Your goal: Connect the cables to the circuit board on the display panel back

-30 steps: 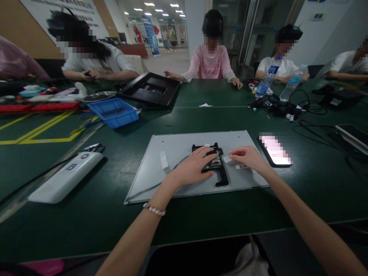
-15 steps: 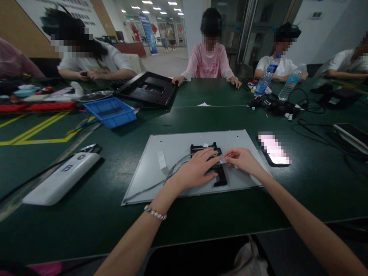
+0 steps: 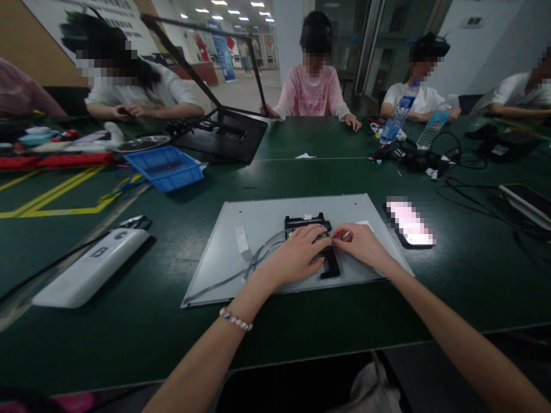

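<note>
A light grey flat panel (image 3: pixel 267 209) lies before me with a black plastic bracket (image 3: pixel 331 267) on it. My left hand (image 3: pixel 297 252) rests over the bracket, fingers stretched out and lying flat, hiding much of it. At the bracket's right edge, the fingertips of my right hand (image 3: pixel 359 245) are pinched together on a small white piece, mostly hidden by the fingers. Grey cables (image 3: pixel 253 264) run from the bracket under my left wrist to the panel's near left corner. Left of them lies a white strip (image 3: pixel 241 240).
A phone (image 3: pixel 411 223) lies to the right and a white casing (image 3: pixel 92 267) to the left. Beyond are a blue tray (image 3: pixel 167 169), a black housing (image 3: pixel 232 135), a thin black frame (image 3: pixel 185 63) held up by a co-worker (image 3: pixel 313 92), and bottles (image 3: pixel 398 120).
The black frame has been raised off the housing by the co-worker opposite. My right hand has shifted slightly left, closer to the bracket and my left fingers. My left hand stays nearly still.
</note>
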{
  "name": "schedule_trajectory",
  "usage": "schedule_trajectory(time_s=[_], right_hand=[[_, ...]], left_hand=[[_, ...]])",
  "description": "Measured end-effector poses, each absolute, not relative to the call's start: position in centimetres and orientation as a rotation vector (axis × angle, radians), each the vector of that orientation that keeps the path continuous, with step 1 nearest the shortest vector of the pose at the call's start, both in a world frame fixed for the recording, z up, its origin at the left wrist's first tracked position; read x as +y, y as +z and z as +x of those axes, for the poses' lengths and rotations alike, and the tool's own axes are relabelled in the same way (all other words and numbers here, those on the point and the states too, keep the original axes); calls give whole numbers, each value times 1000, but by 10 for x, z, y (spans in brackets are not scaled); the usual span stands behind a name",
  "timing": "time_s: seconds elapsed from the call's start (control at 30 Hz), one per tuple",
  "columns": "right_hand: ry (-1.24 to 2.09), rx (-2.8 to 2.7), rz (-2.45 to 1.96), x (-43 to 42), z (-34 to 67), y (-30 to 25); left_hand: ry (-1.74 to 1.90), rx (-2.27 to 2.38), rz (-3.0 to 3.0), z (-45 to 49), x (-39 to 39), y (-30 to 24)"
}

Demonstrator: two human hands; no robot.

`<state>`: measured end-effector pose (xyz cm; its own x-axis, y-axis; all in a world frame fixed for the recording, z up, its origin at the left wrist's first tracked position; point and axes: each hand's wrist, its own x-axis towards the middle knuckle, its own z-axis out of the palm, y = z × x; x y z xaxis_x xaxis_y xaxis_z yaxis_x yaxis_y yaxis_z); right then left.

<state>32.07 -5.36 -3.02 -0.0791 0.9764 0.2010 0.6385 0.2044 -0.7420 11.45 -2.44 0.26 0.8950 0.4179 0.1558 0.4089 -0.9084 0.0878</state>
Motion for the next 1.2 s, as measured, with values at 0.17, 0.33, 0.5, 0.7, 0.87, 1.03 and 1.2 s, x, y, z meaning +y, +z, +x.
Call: schedule_trajectory(time_s=[0.17, 0.33, 0.5, 0.7, 0.87, 1.03, 1.2], right_hand=[[558, -1856, -1477, -56, 319, -26], [571, -1852, -1449, -54, 322, -28], [498, -1771, -1462, -52, 327, -25], [443, -1760, -1430, -55, 330, -18], [400, -1784, -1427, -58, 329, -17], [356, -1818, -1450, -61, 327, -13], [347, -1857, -1442, -66, 322, -8]], left_hand=[[267, 662, 3006, 115, -25, 3], [280, 656, 3009, 115, -23, 2], [295, 657, 2982, 115, -23, 1], [395, 672, 2924, 107, -15, 11], [641, 1029, 2825, 81, 8, 31], [607, 1413, 2686, 37, 30, 35], [513, 1557, 2506, -10, 33, 12]])
